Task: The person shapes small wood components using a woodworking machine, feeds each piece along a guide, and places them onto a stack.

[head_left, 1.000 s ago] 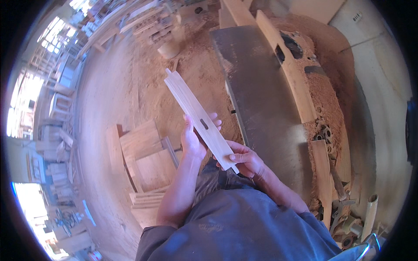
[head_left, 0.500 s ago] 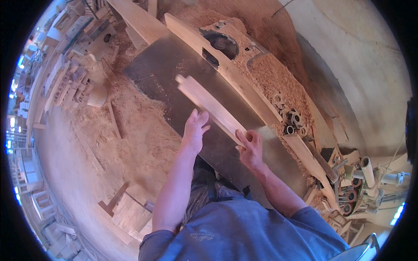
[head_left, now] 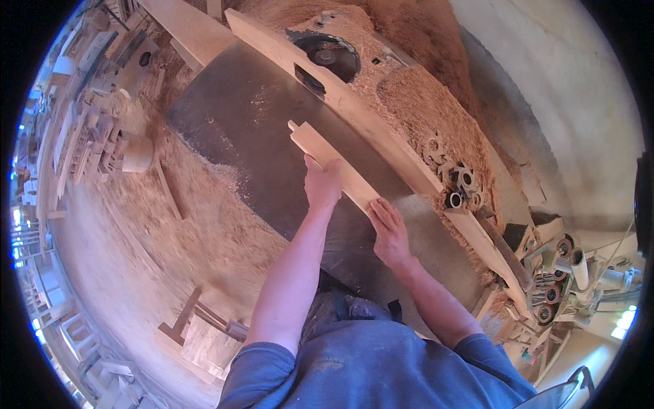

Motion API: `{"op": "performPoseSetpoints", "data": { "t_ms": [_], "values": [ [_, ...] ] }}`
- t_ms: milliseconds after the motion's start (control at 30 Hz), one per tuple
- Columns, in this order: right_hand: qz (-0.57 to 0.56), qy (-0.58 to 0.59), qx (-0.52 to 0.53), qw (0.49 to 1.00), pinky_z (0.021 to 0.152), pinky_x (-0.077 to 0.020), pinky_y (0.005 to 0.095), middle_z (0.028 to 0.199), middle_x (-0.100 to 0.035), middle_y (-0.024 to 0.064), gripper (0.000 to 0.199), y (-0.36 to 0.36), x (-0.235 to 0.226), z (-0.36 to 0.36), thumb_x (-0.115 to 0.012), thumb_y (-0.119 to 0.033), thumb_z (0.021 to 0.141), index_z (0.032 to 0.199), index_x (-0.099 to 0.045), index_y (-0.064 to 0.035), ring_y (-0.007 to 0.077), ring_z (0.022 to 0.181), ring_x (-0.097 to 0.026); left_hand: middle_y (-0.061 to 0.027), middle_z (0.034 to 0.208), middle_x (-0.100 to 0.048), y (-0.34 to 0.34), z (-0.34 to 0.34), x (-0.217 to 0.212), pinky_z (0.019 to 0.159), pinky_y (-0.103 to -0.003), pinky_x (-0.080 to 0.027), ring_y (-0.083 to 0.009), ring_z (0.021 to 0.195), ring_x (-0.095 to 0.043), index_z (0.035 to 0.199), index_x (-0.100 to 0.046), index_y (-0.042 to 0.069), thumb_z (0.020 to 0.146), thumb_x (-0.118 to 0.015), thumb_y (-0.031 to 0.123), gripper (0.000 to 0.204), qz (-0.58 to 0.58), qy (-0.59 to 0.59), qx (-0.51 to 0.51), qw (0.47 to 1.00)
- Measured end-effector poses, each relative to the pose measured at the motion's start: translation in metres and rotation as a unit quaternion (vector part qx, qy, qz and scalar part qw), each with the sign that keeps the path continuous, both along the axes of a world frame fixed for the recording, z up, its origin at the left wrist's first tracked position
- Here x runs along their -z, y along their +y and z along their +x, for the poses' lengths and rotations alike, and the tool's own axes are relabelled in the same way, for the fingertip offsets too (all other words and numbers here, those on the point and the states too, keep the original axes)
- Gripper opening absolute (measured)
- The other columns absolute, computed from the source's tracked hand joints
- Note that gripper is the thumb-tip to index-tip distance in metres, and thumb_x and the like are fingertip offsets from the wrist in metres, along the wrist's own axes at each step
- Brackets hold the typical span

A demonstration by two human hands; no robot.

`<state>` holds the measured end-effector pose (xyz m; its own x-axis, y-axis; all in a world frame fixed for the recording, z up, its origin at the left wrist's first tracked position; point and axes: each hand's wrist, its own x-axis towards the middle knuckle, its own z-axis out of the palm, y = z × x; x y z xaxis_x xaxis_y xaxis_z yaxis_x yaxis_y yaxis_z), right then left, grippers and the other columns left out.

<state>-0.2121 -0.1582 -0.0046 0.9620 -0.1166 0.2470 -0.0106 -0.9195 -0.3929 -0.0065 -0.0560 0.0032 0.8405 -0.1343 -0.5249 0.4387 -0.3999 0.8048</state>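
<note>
The left hand [head_left: 322, 184] and right hand [head_left: 391, 235] grip a pale, long wooden board [head_left: 355, 184] over a dark, flat metal desk [head_left: 231, 123].

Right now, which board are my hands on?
The short board, with a narrow tongue at its far end; the others, like the long board with a dark hole, are untouched.

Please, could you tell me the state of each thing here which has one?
Left hand, closed on the wooden piece.
Right hand, closed on its near end.
Wooden piece, held in both hands.
Dark table, partly dusted with shavings.
Wooden fence, on edge, with a cut-out.
Metal rings, heaped among shavings.
</note>
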Motion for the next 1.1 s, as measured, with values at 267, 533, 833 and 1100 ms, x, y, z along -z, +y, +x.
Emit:
{"op": "performPoseSetpoints", "data": {
  "t_ms": [267, 533, 833, 1100],
  "values": [
    [-0.017, -0.032, 0.011, 0.999, 0.114, -0.0451, 0.0469, 0.141, -0.060, 0.0141, 0.057, -0.073, 0.012, 0.003, -0.061, 0.010, 0.071, 0.128, -0.066, 0.0017, 0.0367, 0.137, -0.053, -0.0287, 0.117, -0.070, -0.070, -0.006, -0.022, 0.084, -0.045, -0.059, -0.0393, 0.096, -0.074, 0.159, -0.021, -0.005, 0.095, -0.065, 0.034, 0.087, -0.009, 0.032, -0.018, 0.999],
    [-0.035, -0.054, -0.018, 0.998, 0.114, -0.0446, 0.0483, 0.139, -0.063, 0.0145, 0.050, -0.079, 0.021, 0.022, -0.061, 0.004, 0.077, 0.127, -0.067, -0.0008, 0.0370, 0.134, -0.056, -0.0326, 0.131, -0.063, -0.090, 0.005, 0.006, 0.106, -0.050, -0.047, -0.0461, 0.124, -0.061, 0.158, -0.025, -0.004, 0.097, -0.062, 0.034, 0.082, 0.113, -0.044, 0.026, 0.992],
    [0.007, -0.090, -0.007, 0.996, 0.114, -0.0449, 0.0472, 0.131, -0.068, 0.0124, 0.043, -0.075, 0.020, 0.046, -0.064, 0.001, 0.077, 0.120, -0.070, -0.0032, 0.0330, 0.130, -0.060, -0.0307, 0.125, -0.067, -0.084, 0.029, 0.026, 0.102, -0.049, -0.050, -0.0449, 0.120, -0.064, 0.149, -0.040, -0.007, 0.095, -0.064, 0.029, 0.069, 0.090, -0.072, 0.006, 0.993],
    [0.028, -0.119, 0.008, 0.992, 0.111, -0.0477, 0.0462, 0.125, -0.071, 0.0125, 0.037, -0.071, 0.023, 0.079, -0.063, 0.003, 0.080, 0.115, -0.071, -0.0033, 0.0322, 0.126, -0.063, -0.0266, 0.113, -0.072, -0.087, 0.060, 0.001, 0.097, -0.048, -0.053, -0.0429, 0.110, -0.069, 0.140, -0.052, -0.002, 0.095, -0.065, 0.026, 0.054, 0.044, -0.012, -0.014, 0.999]
  ]
}}
